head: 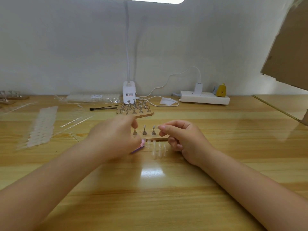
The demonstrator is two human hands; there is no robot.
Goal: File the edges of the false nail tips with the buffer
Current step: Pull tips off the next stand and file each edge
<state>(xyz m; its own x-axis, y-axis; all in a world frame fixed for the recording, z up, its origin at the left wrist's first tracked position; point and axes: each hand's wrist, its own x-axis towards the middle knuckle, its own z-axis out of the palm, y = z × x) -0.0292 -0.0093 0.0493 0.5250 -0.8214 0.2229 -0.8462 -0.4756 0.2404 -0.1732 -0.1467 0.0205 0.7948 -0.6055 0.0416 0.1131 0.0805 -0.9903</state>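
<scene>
Fingers of the right hand (179, 137) are pinching a clear nail tip (160, 127) just beside the metal pegs (144, 130) of the wooden stand (162, 139). Blurred, the left hand (115, 135) is curling over the pink buffer (139, 147); its exact hold is unclear. Loose false nail tips (156, 148) are lying just below both hands, on the table (150, 189).

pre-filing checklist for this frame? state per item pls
1. Buffer in hand: ok, the pink buffer sticks out under the left hand.
2. Tip gripped: ok, the right hand pinches a clear nail tip.
3. Buffer touching that tip: not ok, they are apart.
4. Spare tips in reach: ok, loose tips lie on the table between the hands.
5. Near stand free: cannot tell, both hands cover its ends.
6. Left-hand grip: cannot tell, blurred.
</scene>
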